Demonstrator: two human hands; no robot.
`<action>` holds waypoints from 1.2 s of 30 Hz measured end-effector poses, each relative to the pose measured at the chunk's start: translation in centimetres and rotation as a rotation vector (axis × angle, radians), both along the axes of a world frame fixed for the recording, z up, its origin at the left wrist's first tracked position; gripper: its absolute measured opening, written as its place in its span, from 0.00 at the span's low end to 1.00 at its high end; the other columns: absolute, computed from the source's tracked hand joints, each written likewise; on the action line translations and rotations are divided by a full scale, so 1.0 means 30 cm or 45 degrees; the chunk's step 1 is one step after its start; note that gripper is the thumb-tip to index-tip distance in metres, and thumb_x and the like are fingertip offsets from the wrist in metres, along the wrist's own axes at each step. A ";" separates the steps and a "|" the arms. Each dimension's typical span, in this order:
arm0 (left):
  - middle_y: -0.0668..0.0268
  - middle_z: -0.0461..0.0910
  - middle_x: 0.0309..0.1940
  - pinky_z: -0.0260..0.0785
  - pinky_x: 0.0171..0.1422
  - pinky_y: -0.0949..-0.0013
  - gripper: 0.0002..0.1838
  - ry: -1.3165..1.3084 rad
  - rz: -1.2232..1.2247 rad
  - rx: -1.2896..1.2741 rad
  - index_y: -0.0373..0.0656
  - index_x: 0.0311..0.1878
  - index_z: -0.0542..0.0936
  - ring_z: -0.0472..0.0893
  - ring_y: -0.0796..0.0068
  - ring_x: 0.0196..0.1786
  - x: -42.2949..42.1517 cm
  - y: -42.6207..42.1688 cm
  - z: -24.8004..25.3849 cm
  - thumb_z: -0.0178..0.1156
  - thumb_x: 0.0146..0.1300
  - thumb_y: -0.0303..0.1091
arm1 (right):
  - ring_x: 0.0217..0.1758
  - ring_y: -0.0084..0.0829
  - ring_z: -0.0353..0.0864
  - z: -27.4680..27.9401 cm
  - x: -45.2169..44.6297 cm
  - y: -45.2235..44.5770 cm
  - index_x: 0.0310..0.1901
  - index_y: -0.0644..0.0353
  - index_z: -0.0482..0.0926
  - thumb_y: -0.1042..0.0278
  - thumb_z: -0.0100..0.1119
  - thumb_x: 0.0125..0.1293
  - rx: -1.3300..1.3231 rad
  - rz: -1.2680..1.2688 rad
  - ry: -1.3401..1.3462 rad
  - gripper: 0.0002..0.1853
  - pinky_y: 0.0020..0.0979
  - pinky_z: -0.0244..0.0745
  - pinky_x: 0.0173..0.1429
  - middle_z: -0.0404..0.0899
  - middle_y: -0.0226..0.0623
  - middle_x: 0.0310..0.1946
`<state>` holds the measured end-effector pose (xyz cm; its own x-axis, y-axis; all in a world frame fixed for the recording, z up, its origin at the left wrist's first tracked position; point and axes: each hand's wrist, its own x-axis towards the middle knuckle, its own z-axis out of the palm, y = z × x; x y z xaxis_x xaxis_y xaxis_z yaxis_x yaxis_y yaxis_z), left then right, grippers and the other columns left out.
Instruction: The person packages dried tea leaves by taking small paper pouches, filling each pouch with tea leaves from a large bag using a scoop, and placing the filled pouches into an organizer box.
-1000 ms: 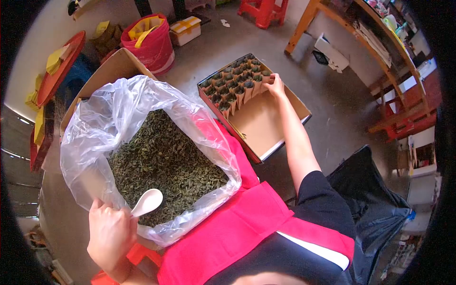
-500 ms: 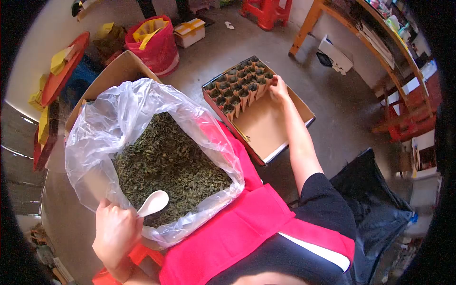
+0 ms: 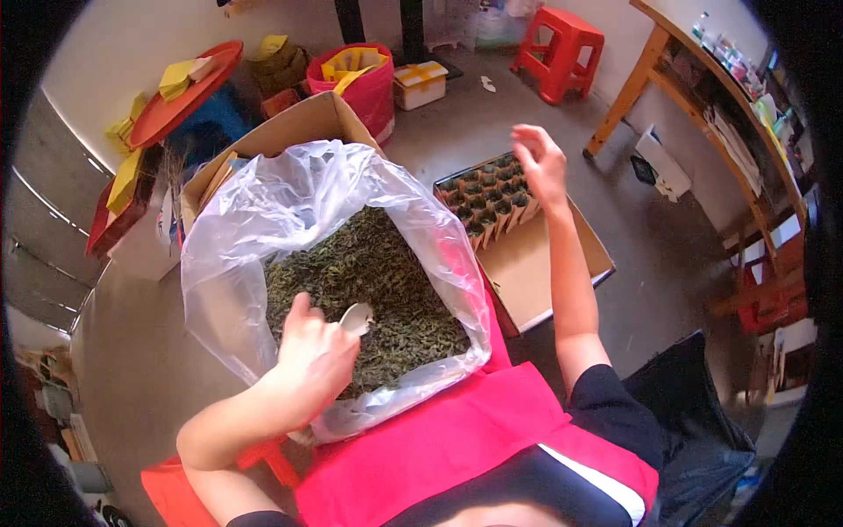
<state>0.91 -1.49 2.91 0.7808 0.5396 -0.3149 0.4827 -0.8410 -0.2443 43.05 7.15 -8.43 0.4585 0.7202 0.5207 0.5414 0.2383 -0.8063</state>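
My left hand (image 3: 318,351) is closed on a white spoon (image 3: 356,319), whose bowl is over dried green leaves (image 3: 399,272). The leaves lie in a clear plastic bag (image 3: 219,268) that lines a cardboard box. Over the far right edge of a shallow box (image 3: 525,303) is my right hand (image 3: 543,167), its fingers apart and nothing visible in them. Rows of brown paper cones (image 3: 492,198) filled with dark material stand in the far part of that box; my hand hides some of them.
Behind the bag stand a red bucket (image 3: 373,101) and a white box with yellow tape (image 3: 420,83). A red stool (image 3: 562,53) is at the back. Yellow packets lie on an orange tray (image 3: 189,101) at left. A wooden table (image 3: 654,53) stands at right.
My right hand has lifted off the paper cones and opened. My left hand has moved in over the leaves with the spoon. The view has shifted, so the scene sits further right.
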 end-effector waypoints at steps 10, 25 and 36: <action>0.61 0.82 0.20 0.62 0.53 0.60 0.04 -0.152 -0.048 -0.027 0.45 0.23 0.83 0.82 0.64 0.30 -0.020 0.040 -0.091 0.64 0.47 0.34 | 0.48 0.31 0.87 0.401 -0.548 0.209 0.49 0.63 0.83 0.78 0.60 0.69 0.386 0.821 -0.578 0.10 0.31 0.81 0.53 0.86 0.40 0.43; 0.59 0.83 0.21 0.66 0.51 0.57 0.05 -0.376 -0.051 -0.147 0.42 0.22 0.83 0.83 0.61 0.29 0.022 0.078 -0.172 0.62 0.46 0.32 | 0.55 0.53 0.84 0.313 -0.786 0.485 0.52 0.55 0.82 0.59 0.62 0.63 -0.502 1.140 -1.344 0.17 0.49 0.80 0.55 0.85 0.51 0.48; 0.61 0.82 0.21 0.65 0.50 0.57 0.04 -0.439 -0.109 -0.097 0.43 0.20 0.81 0.82 0.62 0.29 0.009 0.071 -0.201 0.62 0.46 0.31 | 0.46 0.51 0.86 0.297 -0.757 0.521 0.39 0.53 0.86 0.59 0.62 0.59 -0.186 1.031 -1.109 0.11 0.49 0.80 0.51 0.87 0.45 0.38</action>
